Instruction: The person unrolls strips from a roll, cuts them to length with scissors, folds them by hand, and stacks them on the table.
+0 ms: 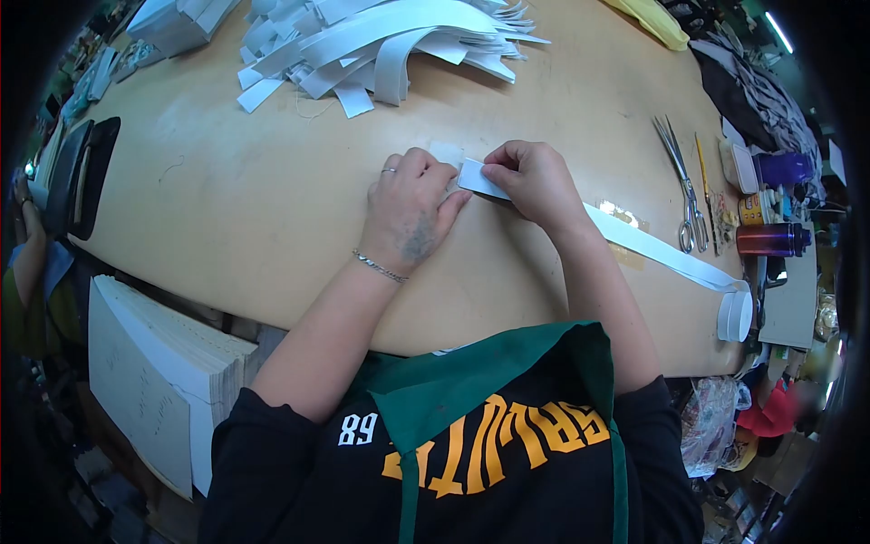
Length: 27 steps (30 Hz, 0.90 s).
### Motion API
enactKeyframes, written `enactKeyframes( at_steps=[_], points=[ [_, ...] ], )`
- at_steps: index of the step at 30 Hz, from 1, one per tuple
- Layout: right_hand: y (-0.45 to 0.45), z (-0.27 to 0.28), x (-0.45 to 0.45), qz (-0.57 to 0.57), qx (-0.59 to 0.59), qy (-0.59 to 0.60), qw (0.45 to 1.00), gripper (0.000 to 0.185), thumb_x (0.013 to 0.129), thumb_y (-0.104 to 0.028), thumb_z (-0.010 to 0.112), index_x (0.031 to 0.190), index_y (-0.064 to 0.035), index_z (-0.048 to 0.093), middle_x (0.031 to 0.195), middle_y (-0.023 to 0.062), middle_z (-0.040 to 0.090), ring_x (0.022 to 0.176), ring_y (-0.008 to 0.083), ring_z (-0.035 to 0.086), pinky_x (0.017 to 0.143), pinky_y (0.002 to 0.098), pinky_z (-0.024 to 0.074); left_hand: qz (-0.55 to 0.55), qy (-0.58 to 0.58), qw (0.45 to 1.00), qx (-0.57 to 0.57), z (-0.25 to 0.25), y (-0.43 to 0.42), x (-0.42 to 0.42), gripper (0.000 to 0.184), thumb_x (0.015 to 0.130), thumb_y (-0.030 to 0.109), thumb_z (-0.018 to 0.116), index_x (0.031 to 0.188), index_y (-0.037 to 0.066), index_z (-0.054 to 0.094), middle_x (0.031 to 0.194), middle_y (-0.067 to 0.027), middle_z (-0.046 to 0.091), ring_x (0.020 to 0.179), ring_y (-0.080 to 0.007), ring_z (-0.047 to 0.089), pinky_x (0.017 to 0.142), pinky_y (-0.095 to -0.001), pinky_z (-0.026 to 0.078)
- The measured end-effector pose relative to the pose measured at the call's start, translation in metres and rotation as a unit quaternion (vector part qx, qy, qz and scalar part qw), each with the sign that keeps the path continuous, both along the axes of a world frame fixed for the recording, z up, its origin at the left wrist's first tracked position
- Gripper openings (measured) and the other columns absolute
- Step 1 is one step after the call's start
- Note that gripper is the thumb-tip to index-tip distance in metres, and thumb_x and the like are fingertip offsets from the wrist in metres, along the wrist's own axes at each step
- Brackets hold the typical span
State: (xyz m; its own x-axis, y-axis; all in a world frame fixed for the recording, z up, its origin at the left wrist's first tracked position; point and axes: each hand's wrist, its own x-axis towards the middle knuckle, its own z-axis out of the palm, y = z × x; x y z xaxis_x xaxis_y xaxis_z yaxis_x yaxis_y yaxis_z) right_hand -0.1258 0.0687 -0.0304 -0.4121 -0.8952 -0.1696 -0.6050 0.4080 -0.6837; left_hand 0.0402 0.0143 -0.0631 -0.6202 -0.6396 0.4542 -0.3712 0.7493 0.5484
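Note:
A white strip (479, 179) lies in the pinch of my right hand (541, 186), thumb on top, its short end pointing left. The band runs on beneath my right forearm to a small white roll (735, 315) at the table's right edge. Just left of the strip's end, my left hand (412, 201) rests with curled fingers, thumb and forefinger pinched together. A small pale bit shows at those fingertips, too small to name. Beyond the fingers a faint translucent patch (444, 152) lies on the table.
A heap of white strips (390, 45) covers the table's far side, near a white box (181, 25). To the right lie scissors (691, 195), a thin yellow tool (702, 172) and a bottle (770, 240). A black case (95, 177) sits left; stacked sheets (163, 381) stand below.

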Motion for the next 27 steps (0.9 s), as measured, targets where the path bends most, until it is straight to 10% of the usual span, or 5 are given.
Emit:
enactKeyframes(
  at_steps=[18, 21, 27],
  points=[
    [-0.0085, 0.0035, 0.0072, 0.02, 0.006, 0.069, 0.997, 0.014, 0.074, -0.013, 0.06, 0.079, -0.0013, 0.067, 0.074, 0.0182, 0.064, 0.071, 0.0336, 0.063, 0.071, 0.0391, 0.0499, 0.019, 0.006, 1.0, 0.014, -0.0046, -0.0039, -0.0088, 0.009, 0.073, 0.011, 0.07, 0.076, 0.006, 0.063, 0.078, -0.0066, 0.054, 0.078, -0.0257, 0.052, 0.069, -0.0366, 0.043],
    [-0.0088, 0.0022, 0.0048, 0.03, 0.012, 0.063, 0.998, 0.015, 0.08, -0.013, 0.063, 0.084, 0.0007, 0.066, 0.062, 0.0098, 0.062, 0.049, 0.0145, 0.057, 0.05, 0.029, 0.0472, 0.018, 0.012, 0.999, 0.024, -0.0052, -0.0051, -0.009, 0.008, 0.073, 0.009, 0.07, 0.075, 0.005, 0.063, 0.077, -0.0069, 0.054, 0.077, -0.0259, 0.052, 0.069, -0.0366, 0.043],
    [-0.0081, 0.0004, 0.0021, 0.038, -0.001, 0.052, 0.998, 0.014, 0.079, -0.012, 0.063, 0.084, 0.0009, 0.066, 0.064, 0.0095, 0.062, 0.05, 0.0131, 0.057, 0.049, 0.0282, 0.0471, 0.017, 0.014, 0.999, 0.028, -0.0049, -0.0047, -0.0086, 0.008, 0.072, 0.009, 0.07, 0.075, 0.005, 0.063, 0.077, -0.007, 0.054, 0.077, -0.0259, 0.052, 0.069, -0.0369, 0.043]
  ],
)
